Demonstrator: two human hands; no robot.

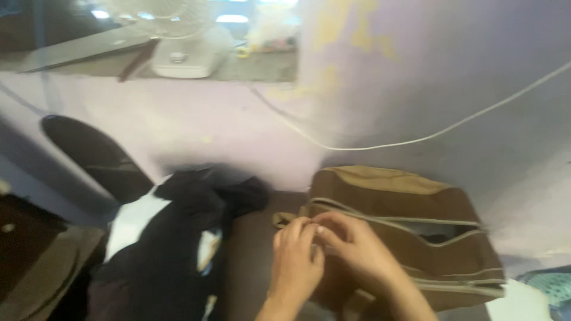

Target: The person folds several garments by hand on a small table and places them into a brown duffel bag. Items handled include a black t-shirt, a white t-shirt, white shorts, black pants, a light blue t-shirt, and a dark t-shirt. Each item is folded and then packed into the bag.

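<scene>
Bag (410, 238) — brown canvas, boxy | both hands (324, 244) together, pinching its zipper end

Left hand (295, 257) and right hand (352, 245) side by side, fingers curled, fingertips together.

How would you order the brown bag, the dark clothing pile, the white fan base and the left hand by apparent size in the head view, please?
1. brown bag and dark clothing pile, look alike
2. white fan base
3. left hand, though nearer the camera
</scene>
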